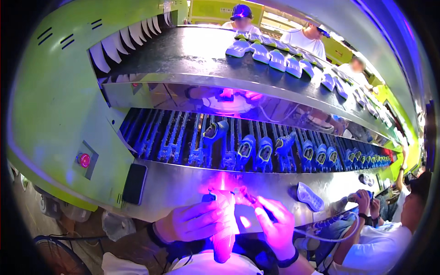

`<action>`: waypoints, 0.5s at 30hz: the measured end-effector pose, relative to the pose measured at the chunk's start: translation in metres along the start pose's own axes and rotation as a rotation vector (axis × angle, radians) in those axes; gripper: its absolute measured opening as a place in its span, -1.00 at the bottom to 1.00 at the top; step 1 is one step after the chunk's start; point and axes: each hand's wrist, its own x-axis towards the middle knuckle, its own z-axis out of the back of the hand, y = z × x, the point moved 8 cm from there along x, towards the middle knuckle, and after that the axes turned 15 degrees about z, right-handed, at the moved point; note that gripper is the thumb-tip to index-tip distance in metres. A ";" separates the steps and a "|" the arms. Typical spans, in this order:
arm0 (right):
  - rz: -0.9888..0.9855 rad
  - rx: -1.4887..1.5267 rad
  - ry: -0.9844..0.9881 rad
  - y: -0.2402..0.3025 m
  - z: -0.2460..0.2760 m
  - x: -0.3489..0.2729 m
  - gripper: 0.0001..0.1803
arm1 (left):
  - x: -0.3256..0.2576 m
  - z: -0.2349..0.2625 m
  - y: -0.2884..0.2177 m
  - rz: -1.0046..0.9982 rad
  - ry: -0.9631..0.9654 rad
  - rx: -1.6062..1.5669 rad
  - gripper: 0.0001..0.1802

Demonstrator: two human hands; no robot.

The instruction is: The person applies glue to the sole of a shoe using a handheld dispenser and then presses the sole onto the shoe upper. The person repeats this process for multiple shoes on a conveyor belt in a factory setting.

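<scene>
A shoe (223, 240) is in my left hand (195, 222), held upright over the near edge of the metal bench, with its toe pointing toward me. My left fingers wrap around its side. Strong pink-violet light falls on the shoe and both hands. My right hand (278, 224) pinches a slim dark tool (248, 196), its tip close to the shoe's right side; glare hides what kind it is and whether it touches. Right of my hands, a pale blue shoe sole (310, 196) lies on the bench.
Behind the bench, a rack conveyor (183, 137) carries several blue shoes (265, 150). Above it, a dark belt (183, 52) bears pale soles (277, 60). A black phone (135, 184) and a red button (84, 160) are at left. A co-worker (380, 243) sits close at right.
</scene>
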 end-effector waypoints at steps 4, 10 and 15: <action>-0.095 -0.005 0.026 -0.006 -0.004 0.003 -0.65 | 0.006 0.011 -0.004 -0.081 -0.069 -0.032 -0.68; -0.289 0.113 0.043 -0.010 -0.013 -0.016 -0.62 | 0.010 0.017 0.002 -0.089 -0.071 -0.015 -0.67; -0.315 0.130 0.014 -0.007 -0.020 -0.027 -0.61 | 0.011 0.015 0.007 -0.065 -0.054 -0.016 -0.67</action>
